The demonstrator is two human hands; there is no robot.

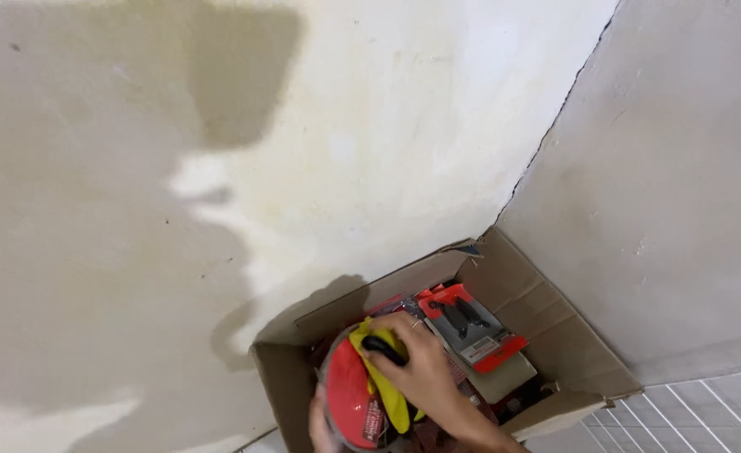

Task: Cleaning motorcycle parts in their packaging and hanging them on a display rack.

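While both hands grip the round red tool [355, 401] above the cardboard box [555, 323] | right hand [425, 369] on its black knob, left hand [322, 429] beneath | risk: tool slips onto the red packets [471, 323] in the box

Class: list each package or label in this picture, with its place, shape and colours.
Cardboard box: open, brown, in the wall corner.
Blister pack: rectangular, red-edged with a grey card and black parts, lying in the box.
Round pack: red disc with yellow and black parts, held by both hands at the box's front.
Label: small, pale, on the disc.

Right hand [421, 369] curled, gripping; left hand [324, 428] cupped below.
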